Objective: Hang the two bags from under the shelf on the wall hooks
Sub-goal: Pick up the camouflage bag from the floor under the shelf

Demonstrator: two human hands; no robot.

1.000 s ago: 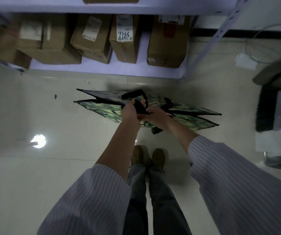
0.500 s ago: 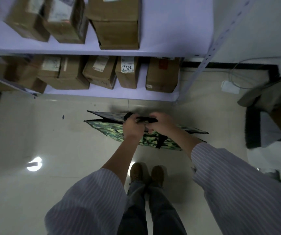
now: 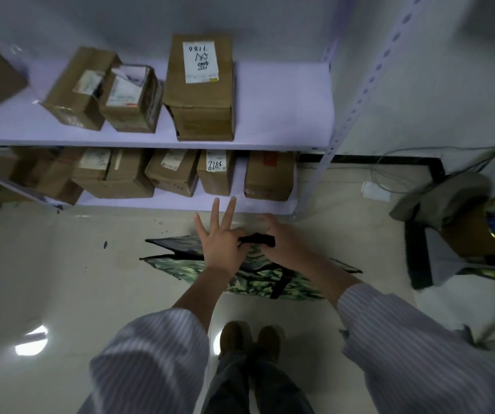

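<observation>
A flat green camouflage bag (image 3: 258,283) with black straps hangs above the floor in front of my feet. A dark panel (image 3: 174,245) shows behind it; I cannot tell whether that is a second bag. My right hand (image 3: 283,245) is closed on the black handle (image 3: 257,239). My left hand (image 3: 219,248) pinches the handle's left end between thumb and forefinger, its other three fingers spread toward the shelf. No wall hooks are in view.
A white metal rack (image 3: 270,143) stands just ahead, with several cardboard boxes (image 3: 201,91) on two shelves. Its upright post (image 3: 327,150) is at the right. A chair with a grey cloth (image 3: 446,201) and cables (image 3: 404,162) are at the right. My shoes (image 3: 249,342) are below.
My head has tilted up, bringing the upper shelf into view. The bag has risen with my hands. Three fingers of my left hand have opened off the handle and now point forward.
</observation>
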